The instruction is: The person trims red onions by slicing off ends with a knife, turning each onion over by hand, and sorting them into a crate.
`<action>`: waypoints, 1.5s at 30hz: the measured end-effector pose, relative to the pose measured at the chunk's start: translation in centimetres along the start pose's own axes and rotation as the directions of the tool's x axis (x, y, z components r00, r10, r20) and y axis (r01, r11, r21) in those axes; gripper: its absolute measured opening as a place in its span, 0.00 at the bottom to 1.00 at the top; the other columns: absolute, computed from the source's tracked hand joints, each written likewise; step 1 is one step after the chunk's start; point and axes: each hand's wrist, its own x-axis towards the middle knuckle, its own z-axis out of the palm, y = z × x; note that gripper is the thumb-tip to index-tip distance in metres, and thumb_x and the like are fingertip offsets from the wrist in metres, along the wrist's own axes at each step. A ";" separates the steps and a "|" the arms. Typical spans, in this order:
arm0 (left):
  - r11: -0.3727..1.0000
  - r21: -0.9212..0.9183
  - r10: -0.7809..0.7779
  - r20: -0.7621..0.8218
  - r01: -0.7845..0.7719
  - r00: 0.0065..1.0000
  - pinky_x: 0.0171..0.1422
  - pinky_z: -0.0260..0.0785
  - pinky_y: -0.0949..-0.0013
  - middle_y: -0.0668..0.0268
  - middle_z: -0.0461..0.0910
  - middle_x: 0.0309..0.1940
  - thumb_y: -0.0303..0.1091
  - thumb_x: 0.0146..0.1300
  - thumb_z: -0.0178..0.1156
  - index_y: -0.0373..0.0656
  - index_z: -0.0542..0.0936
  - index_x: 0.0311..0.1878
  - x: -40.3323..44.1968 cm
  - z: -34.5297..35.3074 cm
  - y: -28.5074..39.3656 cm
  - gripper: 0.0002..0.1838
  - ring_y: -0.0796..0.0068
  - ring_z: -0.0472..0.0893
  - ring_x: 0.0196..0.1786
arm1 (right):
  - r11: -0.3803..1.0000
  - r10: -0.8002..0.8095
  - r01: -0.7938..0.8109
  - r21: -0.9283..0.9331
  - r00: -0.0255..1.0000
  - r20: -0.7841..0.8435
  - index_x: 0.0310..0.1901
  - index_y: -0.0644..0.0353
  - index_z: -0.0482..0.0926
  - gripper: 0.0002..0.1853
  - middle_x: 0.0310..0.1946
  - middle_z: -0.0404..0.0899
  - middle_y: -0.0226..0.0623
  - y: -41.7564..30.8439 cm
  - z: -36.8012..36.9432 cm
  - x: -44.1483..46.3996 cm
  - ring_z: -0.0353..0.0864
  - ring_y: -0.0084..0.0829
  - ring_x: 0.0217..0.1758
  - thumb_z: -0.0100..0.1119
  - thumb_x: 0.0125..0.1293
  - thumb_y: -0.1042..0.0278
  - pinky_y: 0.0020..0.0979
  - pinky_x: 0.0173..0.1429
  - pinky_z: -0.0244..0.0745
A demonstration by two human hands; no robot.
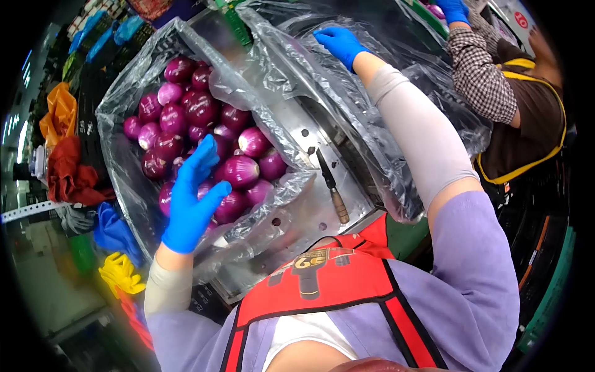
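My left hand (193, 199), in a blue glove, is held over the near side of a heap of peeled purple onions (201, 110). Its thumb stands apart from the fingers and nothing is gripped. The onions fill a crate lined with a clear plastic bag (111, 118). Farther off, my right hand (341, 46), also gloved in blue, reaches over a second plastic-lined crate (378, 124); its fingers are stretched out and I see nothing in them. Between the two crates, a knife (334, 192) with a wooden handle lies on the metal surface (313, 220).
At the far right a co-worker's checkered sleeve (480, 77) and blue-gloved hand (452, 10) reach in. Yellow gloves (121, 273), a blue glove (114, 229) and a red cloth (74, 173) hang at the left. Small dark scraps lie near the knife.
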 end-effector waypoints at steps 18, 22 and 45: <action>0.945 -0.146 -0.287 0.063 0.294 0.956 0.67 0.61 0.62 0.59 0.64 0.68 0.25 0.55 0.65 0.42 0.60 0.70 0.7 -1.4 -2.4 0.38 0.67 0.70 0.62 | 0.999 -0.028 0.026 0.026 0.994 0.109 0.62 0.57 0.70 0.27 0.55 0.77 0.44 8.6 14.2 13.7 0.78 0.41 0.56 0.54 0.65 0.53 0.36 0.59 0.70; 0.935 -0.145 -0.320 0.052 0.324 0.946 0.67 0.62 0.62 0.59 0.65 0.66 0.24 0.56 0.64 0.43 0.60 0.70 1.1 -1.1 -1.7 0.39 0.69 0.71 0.60 | 0.985 0.012 -0.016 0.174 1.000 0.026 0.67 0.56 0.63 0.42 0.56 0.76 0.44 3.5 8.5 6.8 0.77 0.37 0.56 0.69 0.53 0.51 0.34 0.61 0.70; 0.899 -0.406 0.105 -0.162 -0.163 0.981 0.63 0.67 0.69 0.61 0.67 0.64 0.22 0.61 0.60 0.42 0.64 0.69 0.5 2.8 1.6 0.32 0.71 0.72 0.59 | 0.215 -0.050 -0.355 0.910 0.926 0.373 0.61 0.53 0.66 0.26 0.56 0.74 0.38 -15.5 -4.0 -15.0 0.77 0.36 0.56 0.53 0.67 0.50 0.41 0.48 0.82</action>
